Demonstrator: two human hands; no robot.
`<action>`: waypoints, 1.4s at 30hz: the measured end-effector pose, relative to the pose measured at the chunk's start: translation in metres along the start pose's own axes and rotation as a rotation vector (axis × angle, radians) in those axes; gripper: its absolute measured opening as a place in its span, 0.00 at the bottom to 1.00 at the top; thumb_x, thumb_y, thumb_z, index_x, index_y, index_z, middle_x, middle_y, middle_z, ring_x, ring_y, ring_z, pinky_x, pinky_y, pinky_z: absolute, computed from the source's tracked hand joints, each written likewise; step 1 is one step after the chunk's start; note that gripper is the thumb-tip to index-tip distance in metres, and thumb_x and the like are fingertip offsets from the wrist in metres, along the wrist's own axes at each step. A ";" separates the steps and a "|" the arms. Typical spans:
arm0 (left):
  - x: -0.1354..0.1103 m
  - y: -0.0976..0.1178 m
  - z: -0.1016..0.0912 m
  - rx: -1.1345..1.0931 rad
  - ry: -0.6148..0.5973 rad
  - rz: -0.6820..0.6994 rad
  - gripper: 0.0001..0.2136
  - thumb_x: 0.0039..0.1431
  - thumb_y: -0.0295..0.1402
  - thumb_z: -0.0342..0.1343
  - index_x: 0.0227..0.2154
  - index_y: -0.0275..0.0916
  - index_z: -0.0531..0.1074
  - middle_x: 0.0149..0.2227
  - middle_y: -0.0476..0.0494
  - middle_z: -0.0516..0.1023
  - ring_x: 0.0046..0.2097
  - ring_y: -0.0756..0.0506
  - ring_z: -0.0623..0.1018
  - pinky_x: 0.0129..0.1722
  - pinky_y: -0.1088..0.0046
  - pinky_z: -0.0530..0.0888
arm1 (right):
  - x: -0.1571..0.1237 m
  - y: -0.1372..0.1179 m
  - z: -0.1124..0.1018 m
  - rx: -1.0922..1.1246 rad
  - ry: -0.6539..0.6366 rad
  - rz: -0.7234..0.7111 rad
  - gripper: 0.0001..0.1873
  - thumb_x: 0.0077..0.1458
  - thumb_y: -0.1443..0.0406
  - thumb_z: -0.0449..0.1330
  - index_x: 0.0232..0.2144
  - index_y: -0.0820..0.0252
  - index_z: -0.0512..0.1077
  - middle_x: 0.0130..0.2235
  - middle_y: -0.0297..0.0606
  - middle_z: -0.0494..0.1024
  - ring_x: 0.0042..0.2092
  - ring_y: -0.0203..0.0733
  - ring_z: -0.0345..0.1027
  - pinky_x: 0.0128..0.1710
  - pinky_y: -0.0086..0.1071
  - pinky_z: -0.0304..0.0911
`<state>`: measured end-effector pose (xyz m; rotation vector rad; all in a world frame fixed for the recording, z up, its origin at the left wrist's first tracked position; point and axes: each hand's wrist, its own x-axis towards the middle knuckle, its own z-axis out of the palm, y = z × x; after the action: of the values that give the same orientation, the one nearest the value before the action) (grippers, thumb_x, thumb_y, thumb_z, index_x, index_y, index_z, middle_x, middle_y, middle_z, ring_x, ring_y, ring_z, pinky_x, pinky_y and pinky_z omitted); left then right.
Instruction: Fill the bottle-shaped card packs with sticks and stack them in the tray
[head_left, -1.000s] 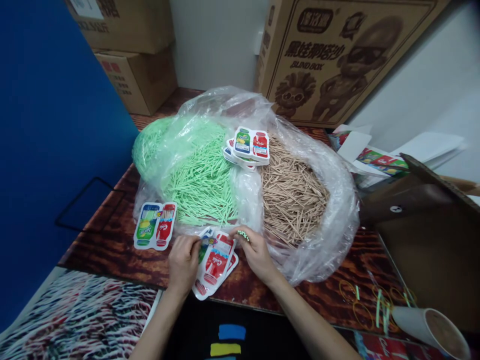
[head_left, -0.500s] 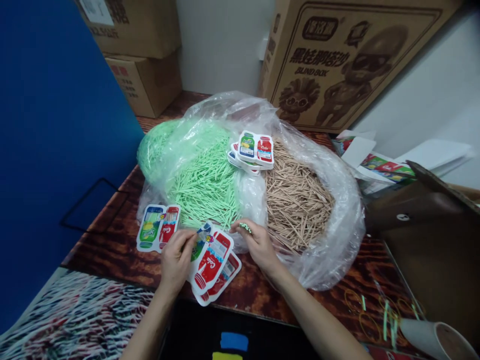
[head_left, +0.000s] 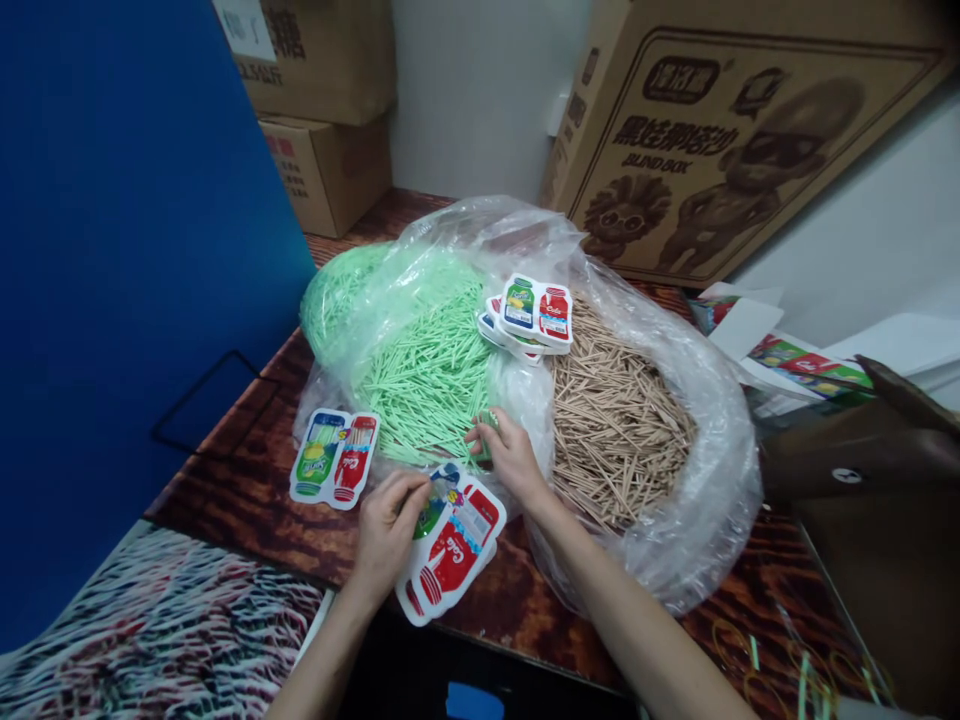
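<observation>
My left hand point(head_left: 394, 525) pinches the edge of a white card pack point(head_left: 459, 545) printed with a red Cola bottle and a green one. At least one more such pack lies under it. My right hand point(head_left: 506, 450) is closed on a small bundle of green sticks point(head_left: 489, 420), with its fingertips at the front edge of the heap of green sticks point(head_left: 427, 370). A filled pack point(head_left: 335, 458), with green sticks in one window and brown in the other, lies to the left of my left hand.
Right of the green heap lies a heap of brown sticks point(head_left: 619, 420) in clear plastic bags point(head_left: 720, 480). Between the heaps sits a pile of packs point(head_left: 536, 315). Cardboard boxes point(head_left: 750, 150) stand behind, and an open carton point(head_left: 870, 530) is on the right. Rubber bands lie front right.
My right hand has moved up to the edge of the green heap. The held pack now covers more of the one beneath it. The whole view has shifted slightly.
</observation>
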<state>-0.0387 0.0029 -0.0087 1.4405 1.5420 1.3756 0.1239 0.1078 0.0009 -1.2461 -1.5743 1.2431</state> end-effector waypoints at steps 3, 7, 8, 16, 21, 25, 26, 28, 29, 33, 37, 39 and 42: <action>0.001 0.006 0.003 -0.054 -0.011 -0.030 0.06 0.58 0.32 0.54 0.29 0.38 0.74 0.30 0.46 0.75 0.35 0.47 0.74 0.37 0.72 0.71 | 0.003 -0.001 0.000 0.062 0.030 0.018 0.10 0.56 0.57 0.54 0.30 0.58 0.67 0.32 0.37 0.79 0.31 0.40 0.74 0.30 0.30 0.66; 0.003 0.011 0.006 -0.154 0.009 -0.099 0.06 0.56 0.33 0.56 0.28 0.38 0.75 0.31 0.45 0.75 0.37 0.46 0.75 0.38 0.72 0.71 | -0.001 -0.006 -0.004 0.107 0.057 0.003 0.12 0.55 0.56 0.55 0.32 0.59 0.71 0.35 0.40 0.79 0.37 0.44 0.75 0.35 0.35 0.68; 0.003 0.011 0.007 -0.179 0.009 -0.119 0.06 0.55 0.34 0.57 0.28 0.38 0.75 0.32 0.45 0.76 0.37 0.45 0.75 0.38 0.72 0.71 | -0.003 -0.009 -0.006 0.113 0.071 -0.013 0.12 0.55 0.57 0.56 0.32 0.60 0.72 0.35 0.40 0.79 0.38 0.45 0.75 0.37 0.36 0.69; -0.004 0.002 0.020 -0.370 -0.005 -0.287 0.05 0.51 0.34 0.61 0.29 0.38 0.77 0.34 0.47 0.77 0.38 0.47 0.75 0.39 0.74 0.70 | -0.007 -0.038 -0.019 0.668 0.069 0.067 0.10 0.53 0.56 0.61 0.33 0.56 0.70 0.37 0.38 0.80 0.42 0.46 0.75 0.47 0.45 0.68; -0.008 0.003 0.032 -0.521 -0.045 -0.403 0.06 0.49 0.35 0.62 0.29 0.38 0.76 0.30 0.50 0.75 0.33 0.49 0.73 0.35 0.76 0.69 | -0.011 -0.041 -0.018 0.868 -0.149 0.209 0.09 0.57 0.57 0.58 0.32 0.56 0.67 0.44 0.39 0.79 0.49 0.45 0.73 0.50 0.46 0.66; -0.008 0.010 0.037 -0.582 -0.056 -0.477 0.07 0.47 0.35 0.64 0.27 0.37 0.75 0.28 0.50 0.74 0.31 0.50 0.72 0.34 0.76 0.69 | -0.018 -0.042 -0.014 0.890 -0.194 0.311 0.08 0.58 0.59 0.56 0.31 0.56 0.66 0.44 0.40 0.80 0.49 0.45 0.72 0.50 0.45 0.66; -0.008 0.011 0.038 -0.601 -0.049 -0.489 0.08 0.47 0.35 0.64 0.27 0.37 0.75 0.27 0.51 0.74 0.30 0.50 0.71 0.33 0.77 0.68 | -0.021 -0.041 -0.014 0.903 -0.196 0.346 0.07 0.58 0.60 0.56 0.31 0.56 0.67 0.43 0.40 0.80 0.48 0.45 0.73 0.49 0.45 0.67; -0.009 0.010 0.039 -0.623 -0.037 -0.506 0.08 0.47 0.36 0.64 0.28 0.37 0.75 0.26 0.51 0.73 0.29 0.51 0.70 0.31 0.77 0.68 | -0.026 -0.041 -0.015 0.900 -0.183 0.392 0.07 0.57 0.61 0.57 0.30 0.57 0.67 0.40 0.41 0.81 0.46 0.46 0.74 0.45 0.44 0.69; -0.009 0.009 0.040 -0.622 -0.030 -0.507 0.08 0.47 0.36 0.64 0.28 0.37 0.75 0.26 0.51 0.72 0.28 0.51 0.70 0.30 0.77 0.68 | -0.029 -0.042 -0.016 0.871 -0.171 0.394 0.07 0.56 0.60 0.58 0.30 0.58 0.67 0.39 0.42 0.81 0.45 0.47 0.74 0.43 0.44 0.70; -0.009 0.006 0.040 -0.548 0.005 -0.426 0.07 0.49 0.35 0.63 0.29 0.37 0.76 0.29 0.49 0.74 0.33 0.49 0.72 0.35 0.75 0.69 | -0.042 -0.049 -0.021 0.611 -0.218 0.315 0.12 0.53 0.57 0.60 0.32 0.61 0.71 0.37 0.42 0.80 0.40 0.46 0.75 0.38 0.38 0.70; -0.004 0.010 0.039 -0.493 0.044 -0.299 0.05 0.50 0.33 0.62 0.29 0.38 0.76 0.33 0.48 0.75 0.40 0.47 0.73 0.43 0.73 0.69 | -0.054 -0.059 -0.033 0.242 -0.323 0.197 0.21 0.52 0.59 0.62 0.49 0.55 0.68 0.48 0.40 0.75 0.48 0.43 0.70 0.44 0.35 0.67; -0.002 0.013 0.039 -0.524 0.063 -0.320 0.05 0.49 0.33 0.63 0.29 0.38 0.75 0.32 0.49 0.75 0.37 0.48 0.73 0.41 0.74 0.69 | -0.061 -0.063 -0.041 0.031 -0.284 0.128 0.29 0.52 0.62 0.62 0.56 0.51 0.62 0.50 0.40 0.72 0.50 0.43 0.67 0.47 0.35 0.65; 0.000 0.016 0.041 -0.614 0.069 -0.379 0.07 0.48 0.34 0.63 0.30 0.38 0.74 0.30 0.50 0.75 0.34 0.49 0.73 0.38 0.74 0.70 | -0.071 -0.065 -0.048 -0.215 -0.219 -0.029 0.25 0.55 0.65 0.59 0.56 0.50 0.63 0.47 0.39 0.73 0.47 0.43 0.67 0.49 0.38 0.62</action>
<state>0.0044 0.0119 -0.0044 0.6960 1.1954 1.4889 0.1704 0.0467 0.0762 -1.2457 -1.9201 1.2518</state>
